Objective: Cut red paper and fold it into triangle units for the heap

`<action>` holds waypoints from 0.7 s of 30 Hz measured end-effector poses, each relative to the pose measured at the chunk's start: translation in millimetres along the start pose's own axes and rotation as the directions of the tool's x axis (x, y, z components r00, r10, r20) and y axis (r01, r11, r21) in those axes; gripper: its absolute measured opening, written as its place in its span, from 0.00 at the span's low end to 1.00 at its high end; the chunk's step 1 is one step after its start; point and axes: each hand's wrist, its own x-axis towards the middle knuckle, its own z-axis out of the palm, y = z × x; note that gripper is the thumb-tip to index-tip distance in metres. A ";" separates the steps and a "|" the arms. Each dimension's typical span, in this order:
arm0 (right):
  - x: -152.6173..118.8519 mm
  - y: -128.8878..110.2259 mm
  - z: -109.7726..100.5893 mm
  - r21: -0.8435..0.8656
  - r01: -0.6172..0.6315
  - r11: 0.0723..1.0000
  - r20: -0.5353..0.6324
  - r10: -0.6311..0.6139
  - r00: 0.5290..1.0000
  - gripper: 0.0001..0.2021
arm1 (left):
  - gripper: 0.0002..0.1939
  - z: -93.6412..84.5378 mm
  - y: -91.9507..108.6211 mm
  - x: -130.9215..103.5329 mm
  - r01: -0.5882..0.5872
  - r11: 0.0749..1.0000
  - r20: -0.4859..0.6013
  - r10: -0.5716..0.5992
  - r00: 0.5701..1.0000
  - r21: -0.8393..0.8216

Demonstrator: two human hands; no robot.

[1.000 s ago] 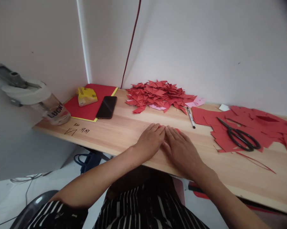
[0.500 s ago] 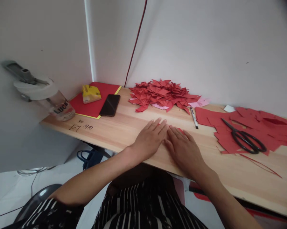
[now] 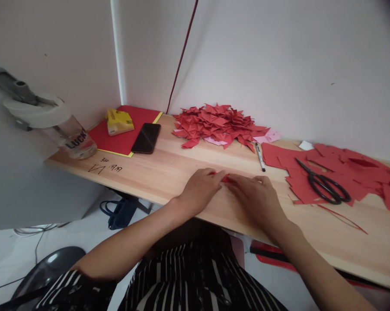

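Observation:
Between my hands a small piece of red paper lies at the table's front part, mostly covered by fingers. My left hand grips its left side, fingers curled together. From the other side my right hand has its fingers bent and pressed onto the paper's right end. Beyond them is a heap of folded red paper pieces, with a few pink ones at its edge. A pen lies to the right of that heap.
Black-handled scissors rest on red paper sheets at the right. At the left are a phone, a yellow packet on a red folder, and a bottle. The wooden table meets a wall behind.
My fingers were stretched flat over the paper and are now curled, gripping it at both sides. The view has shifted slightly.

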 end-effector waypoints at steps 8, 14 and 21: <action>6.7 4.1 -0.6 -0.070 0.042 0.997 -0.022 -0.043 0.999 0.09 | 0.14 -2.1 -8.1 13.3 -0.011 1.000 0.009 0.012 1.000 -0.020; 10.5 8.8 0.6 -0.175 0.166 0.971 0.016 -0.165 0.986 0.08 | 0.17 -4.9 -15.6 15.0 0.032 0.986 0.051 -0.024 0.998 -0.161; 13.5 10.8 -0.4 -0.220 0.216 0.951 0.006 -0.220 0.975 0.09 | 0.12 -1.5 -18.5 19.2 -0.010 0.968 -0.020 0.005 1.000 -0.249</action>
